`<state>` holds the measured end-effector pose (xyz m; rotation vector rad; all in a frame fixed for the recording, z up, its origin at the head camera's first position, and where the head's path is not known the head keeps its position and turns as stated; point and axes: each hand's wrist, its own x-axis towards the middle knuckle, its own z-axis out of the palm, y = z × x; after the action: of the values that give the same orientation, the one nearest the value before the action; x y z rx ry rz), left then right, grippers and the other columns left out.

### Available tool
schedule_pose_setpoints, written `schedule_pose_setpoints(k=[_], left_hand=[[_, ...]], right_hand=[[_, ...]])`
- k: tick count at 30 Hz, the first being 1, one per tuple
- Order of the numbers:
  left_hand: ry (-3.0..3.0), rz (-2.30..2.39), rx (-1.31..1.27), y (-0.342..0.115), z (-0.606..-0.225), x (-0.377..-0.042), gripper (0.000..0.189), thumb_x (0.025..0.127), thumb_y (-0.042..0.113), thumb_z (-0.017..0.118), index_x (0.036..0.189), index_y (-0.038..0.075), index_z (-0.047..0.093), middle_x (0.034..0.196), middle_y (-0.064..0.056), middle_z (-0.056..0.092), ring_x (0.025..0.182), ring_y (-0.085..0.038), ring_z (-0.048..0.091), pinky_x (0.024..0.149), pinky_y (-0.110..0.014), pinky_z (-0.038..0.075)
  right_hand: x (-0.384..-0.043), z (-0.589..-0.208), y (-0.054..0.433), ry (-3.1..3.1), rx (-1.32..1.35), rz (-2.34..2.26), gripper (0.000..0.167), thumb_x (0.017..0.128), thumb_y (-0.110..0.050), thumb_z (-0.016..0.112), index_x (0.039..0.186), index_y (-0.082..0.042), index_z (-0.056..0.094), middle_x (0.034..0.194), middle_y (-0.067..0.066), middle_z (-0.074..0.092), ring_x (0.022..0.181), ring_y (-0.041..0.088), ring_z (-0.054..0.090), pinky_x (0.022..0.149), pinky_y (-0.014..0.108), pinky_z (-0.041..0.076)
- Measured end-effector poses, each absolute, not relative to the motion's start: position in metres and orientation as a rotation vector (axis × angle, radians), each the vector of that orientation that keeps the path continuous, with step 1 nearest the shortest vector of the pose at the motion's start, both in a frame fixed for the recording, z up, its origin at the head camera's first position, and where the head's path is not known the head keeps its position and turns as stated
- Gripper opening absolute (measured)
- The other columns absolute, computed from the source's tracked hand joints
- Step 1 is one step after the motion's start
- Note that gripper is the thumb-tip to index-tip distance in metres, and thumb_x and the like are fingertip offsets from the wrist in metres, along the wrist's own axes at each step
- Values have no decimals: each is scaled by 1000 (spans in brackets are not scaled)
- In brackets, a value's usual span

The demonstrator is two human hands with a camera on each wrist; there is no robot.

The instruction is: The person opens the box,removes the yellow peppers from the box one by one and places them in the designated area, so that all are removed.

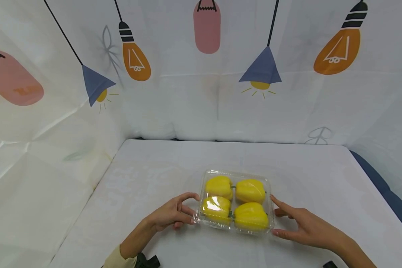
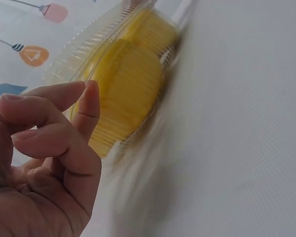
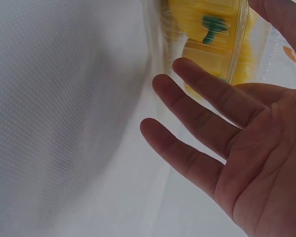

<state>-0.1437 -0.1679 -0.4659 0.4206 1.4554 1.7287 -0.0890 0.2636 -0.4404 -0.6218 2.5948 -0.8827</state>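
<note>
A cream sleeve cuff (image 1: 120, 260) is showing at the bottom edge of the head view, and from it the left hand (image 1: 169, 214) is reaching across the white table (image 1: 144, 178) to the left end of a clear plastic clamshell box (image 1: 235, 202). Its fingers are curling, with the index finger arching over toward the box's upper left corner and the thumb lying along the lower left corner, so the hand is lightly pinching that end; the left wrist view, blurred, is showing the curled fingers (image 2: 49, 96) just at the ribbed plastic wall. The box is sitting flat near the middle of the table's front part, lid closed, and it is holding four yellow bell peppers (image 1: 236, 203) in two rows of two, their green stems pointing inward. On the right, the right hand (image 1: 303, 227) is hovering just beside the box's right end with its fingers straight and spread, holding nothing; the index fingertip is lying close to the upper right corner, though whether it is actually touching cannot be told from these views
</note>
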Motion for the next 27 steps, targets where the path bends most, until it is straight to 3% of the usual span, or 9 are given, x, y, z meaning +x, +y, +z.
schedule_pose_setpoints(k=[8, 20, 27], left_hand=[[1540, 1672, 411, -165, -462, -141, 46, 88, 3, 72, 129, 3, 51, 90, -9, 73, 44, -6, 34, 42, -20, 30], [1667, 1608, 512, -166, -460, -140, 55, 88, 6, 73, 133, 4, 40, 91, -11, 71, 50, -14, 52, 43, -22, 35], [1766, 1579, 519, -165, -456, -136, 56, 88, 6, 74, 133, 7, 42, 92, -13, 71, 54, -18, 57, 45, -22, 40]], right_hand=[[-90, -439, 263, 2579, -623, -879, 91, 89, -51, 68, 157, -11, 23, 119, 6, 68, 110, 31, 63, 85, 56, 50], [-90, -435, 265, 2679, -697, -793, 91, 87, -57, 67, 156, -14, 26, 119, -1, 67, 110, 28, 62, 85, 52, 52], [-87, -430, 263, 2778, -688, -779, 86, 83, -59, 70, 151, -15, 40, 121, -2, 65, 105, 22, 63, 81, 47, 55]])
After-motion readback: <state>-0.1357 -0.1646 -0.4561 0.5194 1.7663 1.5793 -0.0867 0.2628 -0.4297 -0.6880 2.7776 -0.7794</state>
